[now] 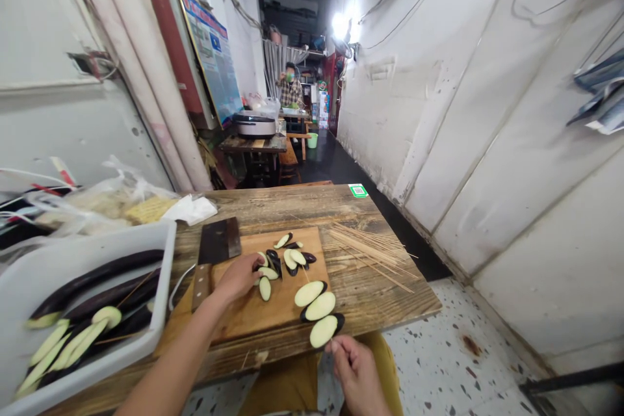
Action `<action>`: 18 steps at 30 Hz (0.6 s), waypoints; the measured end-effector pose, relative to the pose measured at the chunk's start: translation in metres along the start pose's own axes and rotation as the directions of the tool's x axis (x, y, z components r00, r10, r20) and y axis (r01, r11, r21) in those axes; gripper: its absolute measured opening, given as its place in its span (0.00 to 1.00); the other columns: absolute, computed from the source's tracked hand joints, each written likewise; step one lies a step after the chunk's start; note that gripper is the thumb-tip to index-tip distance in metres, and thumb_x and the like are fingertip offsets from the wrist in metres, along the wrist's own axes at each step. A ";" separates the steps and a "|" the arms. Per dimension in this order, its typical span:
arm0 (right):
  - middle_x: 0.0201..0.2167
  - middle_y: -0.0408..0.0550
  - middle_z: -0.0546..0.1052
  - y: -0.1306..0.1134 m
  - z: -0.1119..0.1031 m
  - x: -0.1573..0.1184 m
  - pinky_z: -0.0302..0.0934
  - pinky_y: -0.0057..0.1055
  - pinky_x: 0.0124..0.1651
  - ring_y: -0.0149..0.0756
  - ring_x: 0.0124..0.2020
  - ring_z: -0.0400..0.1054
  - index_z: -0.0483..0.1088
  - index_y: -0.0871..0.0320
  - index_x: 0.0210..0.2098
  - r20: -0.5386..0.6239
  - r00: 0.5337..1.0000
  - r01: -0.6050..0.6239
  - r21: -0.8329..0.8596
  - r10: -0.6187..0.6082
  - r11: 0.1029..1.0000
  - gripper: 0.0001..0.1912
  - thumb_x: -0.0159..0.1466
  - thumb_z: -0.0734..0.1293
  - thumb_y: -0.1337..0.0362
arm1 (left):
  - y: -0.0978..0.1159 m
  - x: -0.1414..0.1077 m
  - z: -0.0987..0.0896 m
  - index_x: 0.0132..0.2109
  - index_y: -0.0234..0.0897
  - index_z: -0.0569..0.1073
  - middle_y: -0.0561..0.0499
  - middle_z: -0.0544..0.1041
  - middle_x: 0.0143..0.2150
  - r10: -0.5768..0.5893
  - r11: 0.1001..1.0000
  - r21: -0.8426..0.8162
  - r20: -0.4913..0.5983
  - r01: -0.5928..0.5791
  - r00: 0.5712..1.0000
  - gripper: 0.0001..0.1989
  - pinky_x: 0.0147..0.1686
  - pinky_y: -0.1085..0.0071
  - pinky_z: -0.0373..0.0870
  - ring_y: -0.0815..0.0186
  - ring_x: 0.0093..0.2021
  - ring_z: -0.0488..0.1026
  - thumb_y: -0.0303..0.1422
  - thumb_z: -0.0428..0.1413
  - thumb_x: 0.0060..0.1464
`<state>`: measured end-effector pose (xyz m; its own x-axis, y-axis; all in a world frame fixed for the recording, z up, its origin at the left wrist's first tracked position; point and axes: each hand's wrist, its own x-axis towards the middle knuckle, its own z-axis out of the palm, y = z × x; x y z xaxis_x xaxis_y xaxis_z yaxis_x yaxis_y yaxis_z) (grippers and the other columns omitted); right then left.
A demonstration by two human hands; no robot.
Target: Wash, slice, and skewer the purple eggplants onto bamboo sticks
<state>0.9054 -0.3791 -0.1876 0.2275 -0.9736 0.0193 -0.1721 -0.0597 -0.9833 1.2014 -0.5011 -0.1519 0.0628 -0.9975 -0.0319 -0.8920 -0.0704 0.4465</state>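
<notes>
My right hand [353, 364], at the table's front edge, pinches the lower end of a thin wooden skewer. Threaded on it are three oval eggplant slices [319, 306], pale with dark purple skin; the skewer's tip shows beyond the top one. My left hand [244, 275] reaches over the wooden cutting board [238, 318], its fingers closed at the edge of a small pile of eggplant slices [268, 272], on one of them. More eggplant slices [295, 257] lie to the right on the board. A cleaver [219, 240] rests flat across the board's left side.
Loose bamboo skewers [370, 247] are spread on the table's right. At left stands a white plastic bin [168, 273] with whole eggplants [97, 279] and skewered slices. Plastic bags [112, 198] lie behind it. Farther back, a person [291, 88] is at another table.
</notes>
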 end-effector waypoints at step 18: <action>0.17 0.38 0.55 -0.016 0.010 0.005 0.44 0.25 0.21 0.28 0.19 0.47 0.70 0.61 0.30 0.044 0.998 0.032 0.013 -0.033 0.999 0.22 0.65 0.57 0.50 | 0.031 -0.036 -0.017 0.38 0.35 0.69 0.46 0.80 0.35 -0.366 0.336 -0.927 0.035 0.167 0.930 0.09 0.35 0.71 0.72 0.63 0.37 0.77 0.32 0.58 0.48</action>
<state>0.9193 -0.3811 -0.1738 0.2755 -0.9603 0.0436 -0.1524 -0.0883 -0.9844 1.1790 -0.4675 -0.1219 0.3690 -0.9020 -0.2243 0.1260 -0.1906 0.9736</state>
